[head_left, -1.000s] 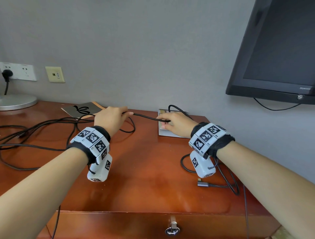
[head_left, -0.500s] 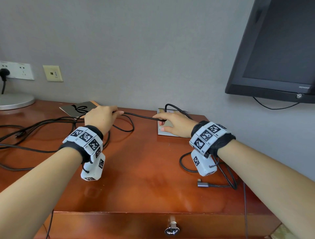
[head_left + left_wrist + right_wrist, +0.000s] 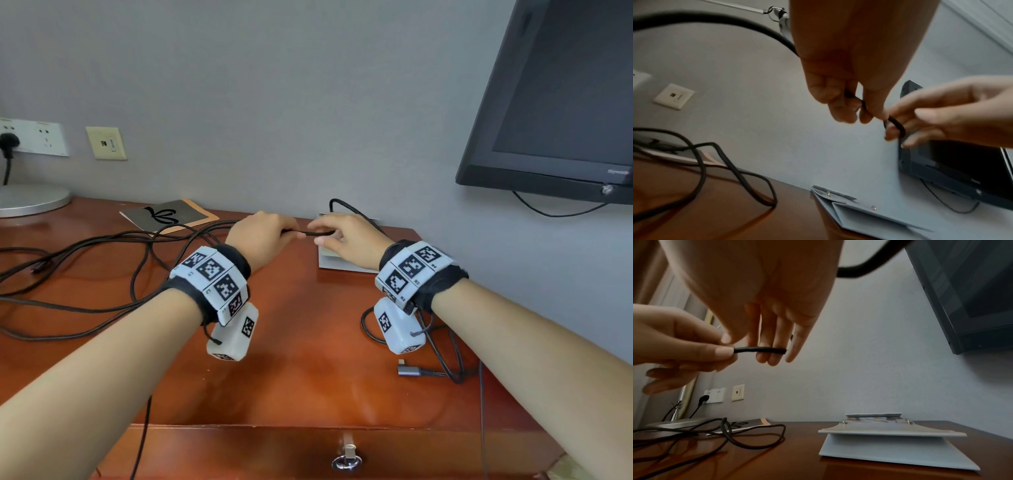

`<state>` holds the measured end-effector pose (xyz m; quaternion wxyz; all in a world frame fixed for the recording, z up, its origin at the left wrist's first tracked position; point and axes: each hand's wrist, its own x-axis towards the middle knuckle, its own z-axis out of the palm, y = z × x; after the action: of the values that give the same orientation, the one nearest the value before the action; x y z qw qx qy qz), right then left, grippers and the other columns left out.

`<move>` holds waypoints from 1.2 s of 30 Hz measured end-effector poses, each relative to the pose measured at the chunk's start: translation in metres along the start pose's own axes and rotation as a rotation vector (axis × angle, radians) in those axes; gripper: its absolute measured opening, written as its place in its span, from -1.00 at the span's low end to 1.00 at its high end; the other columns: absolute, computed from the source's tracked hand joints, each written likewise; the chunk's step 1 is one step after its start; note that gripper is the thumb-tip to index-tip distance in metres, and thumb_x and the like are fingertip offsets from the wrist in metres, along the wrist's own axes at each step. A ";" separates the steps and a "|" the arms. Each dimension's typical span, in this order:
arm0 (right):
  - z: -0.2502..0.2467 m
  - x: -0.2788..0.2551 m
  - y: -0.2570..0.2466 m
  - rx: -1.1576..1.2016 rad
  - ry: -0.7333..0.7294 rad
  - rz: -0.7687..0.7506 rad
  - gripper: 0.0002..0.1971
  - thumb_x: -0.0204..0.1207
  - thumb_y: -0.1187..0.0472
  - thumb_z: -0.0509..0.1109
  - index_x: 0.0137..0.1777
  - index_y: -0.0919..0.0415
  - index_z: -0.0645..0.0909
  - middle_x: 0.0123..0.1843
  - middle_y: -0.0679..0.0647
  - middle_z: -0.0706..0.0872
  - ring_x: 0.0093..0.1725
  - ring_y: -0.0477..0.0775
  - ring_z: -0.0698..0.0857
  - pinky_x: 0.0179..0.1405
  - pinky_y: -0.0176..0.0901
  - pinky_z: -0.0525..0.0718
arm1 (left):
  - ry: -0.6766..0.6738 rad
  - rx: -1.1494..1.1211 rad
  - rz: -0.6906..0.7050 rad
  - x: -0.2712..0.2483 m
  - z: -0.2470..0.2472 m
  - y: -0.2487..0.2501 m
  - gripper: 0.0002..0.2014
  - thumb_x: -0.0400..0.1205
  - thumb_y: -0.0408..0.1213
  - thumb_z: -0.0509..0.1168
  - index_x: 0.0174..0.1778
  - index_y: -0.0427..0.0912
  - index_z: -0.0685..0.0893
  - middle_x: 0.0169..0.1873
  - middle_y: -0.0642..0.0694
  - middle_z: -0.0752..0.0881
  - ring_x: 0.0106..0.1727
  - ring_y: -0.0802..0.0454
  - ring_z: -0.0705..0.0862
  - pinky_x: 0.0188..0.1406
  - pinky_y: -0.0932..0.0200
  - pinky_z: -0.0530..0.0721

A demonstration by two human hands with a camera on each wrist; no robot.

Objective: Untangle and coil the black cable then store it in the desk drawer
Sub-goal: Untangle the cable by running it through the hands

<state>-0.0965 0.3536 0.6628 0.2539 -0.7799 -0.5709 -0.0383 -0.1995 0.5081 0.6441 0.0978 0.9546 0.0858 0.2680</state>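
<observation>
A long black cable (image 3: 102, 240) sprawls in loose tangles over the left of the wooden desk, and a short taut stretch (image 3: 317, 233) runs between my two hands above the desk's back middle. My left hand (image 3: 291, 236) pinches it between thumb and forefinger (image 3: 857, 112). My right hand (image 3: 322, 237) holds the same stretch a few centimetres to the right, the cable passing through its fingers (image 3: 774, 352). Behind the right wrist the cable drops into a loop ending in a grey USB-C plug (image 3: 409, 371). The drawer (image 3: 260, 452) at the desk front is closed, a key (image 3: 346, 460) in its lock.
A grey folded stand (image 3: 342, 265) lies under my right hand by the wall. A dark booklet (image 3: 168, 216) and a silver lamp base (image 3: 30, 198) sit at the back left, below wall sockets (image 3: 34, 137). A wall-mounted monitor (image 3: 555, 102) hangs at the right.
My left hand has slid right along the cable toward my right hand, so the stretch between them is much shorter. The right hand has stayed over the grey stand.
</observation>
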 end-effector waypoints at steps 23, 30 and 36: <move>-0.008 0.006 0.007 -0.107 0.124 0.159 -0.58 0.62 0.29 0.20 0.48 0.08 0.39 0.07 0.15 0.72 -0.17 0.10 0.63 0.14 0.08 0.65 | 0.090 0.047 -0.175 -0.001 -0.009 -0.004 -0.77 0.66 -0.13 0.25 0.01 -0.13 0.77 -0.09 -0.18 0.78 -0.01 -0.25 0.67 -0.19 0.09 0.53; -0.022 -0.010 0.033 -0.154 0.151 0.228 -0.78 0.62 0.37 0.15 0.07 0.25 0.64 -0.36 0.07 0.59 -0.36 0.09 0.51 -0.19 -0.03 0.59 | 0.118 0.041 -0.269 -0.004 -0.013 -0.019 -0.80 0.63 -0.14 0.29 -0.01 -0.12 0.78 -0.09 -0.22 0.76 0.01 -0.31 0.65 -0.15 0.03 0.57; -0.024 -0.020 0.064 -0.231 0.084 0.312 -0.69 0.65 0.38 0.11 0.20 0.18 0.65 -0.27 0.15 0.54 -0.25 0.19 0.53 -0.22 -0.06 0.48 | 0.110 -0.100 -0.365 -0.004 -0.019 -0.035 -0.86 0.54 -0.13 0.39 -0.16 -0.12 0.75 -0.31 -0.15 0.71 -0.14 -0.23 0.69 -0.06 -0.07 0.69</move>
<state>-0.0396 0.3115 0.6539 0.1891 -0.8806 -0.4237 -0.0961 -0.2165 0.5437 0.6497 0.1874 0.9010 0.2491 0.3016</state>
